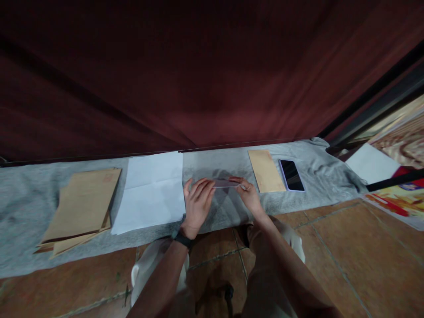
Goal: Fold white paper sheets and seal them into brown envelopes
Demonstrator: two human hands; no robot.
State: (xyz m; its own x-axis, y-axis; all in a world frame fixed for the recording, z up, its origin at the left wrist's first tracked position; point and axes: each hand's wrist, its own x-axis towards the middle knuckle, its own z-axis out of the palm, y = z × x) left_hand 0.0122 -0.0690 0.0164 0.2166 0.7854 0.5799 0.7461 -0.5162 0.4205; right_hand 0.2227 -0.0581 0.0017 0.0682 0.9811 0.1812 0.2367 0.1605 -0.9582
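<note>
Between my two hands is a folded sheet of paper (225, 183), seen as a narrow pale strip above the grey cloth. My left hand (198, 198), with a dark watch on its wrist, has its fingers closed over the paper's left end. The right end is pinched in the fingers of my right hand (247, 192). Just left of my left hand lies a stack of white paper sheets (152, 190) with a crease across the top one. A single tan envelope (266, 171) lies flat to the right of my right hand.
A stack of brown envelopes (84, 201) lies at the left on the grey cloth (215, 161). A phone (291, 175) with a dark screen rests right of the single envelope. Behind the cloth hangs a dark red curtain (205, 79). Printed packaging (402, 201) stands at the far right.
</note>
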